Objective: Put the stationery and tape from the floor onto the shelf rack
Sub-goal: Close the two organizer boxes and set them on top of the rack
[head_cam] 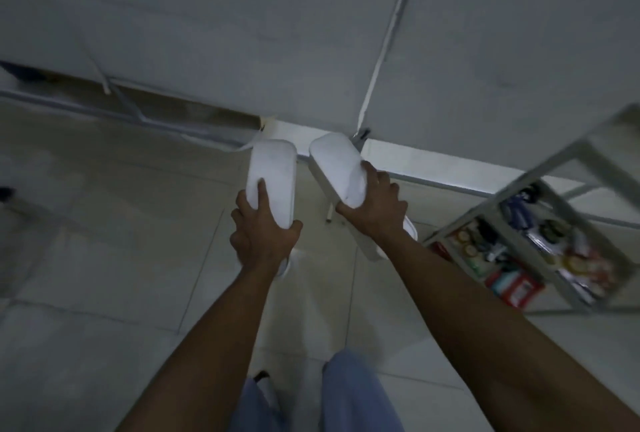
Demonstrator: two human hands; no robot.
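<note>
Gripping the left container (272, 182) and right container (337, 168), fingers of left hand (263, 230) and right hand (377, 210) curled round each, we held both off the floor (104, 223), near the shelf rack (519, 241), likely saving a trip.

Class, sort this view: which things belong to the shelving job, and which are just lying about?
Job: left white oblong plastic box in left hand; right white oblong plastic box in right hand; grey metal shelf rack.
Lying about: white wall cable conduit.
</note>
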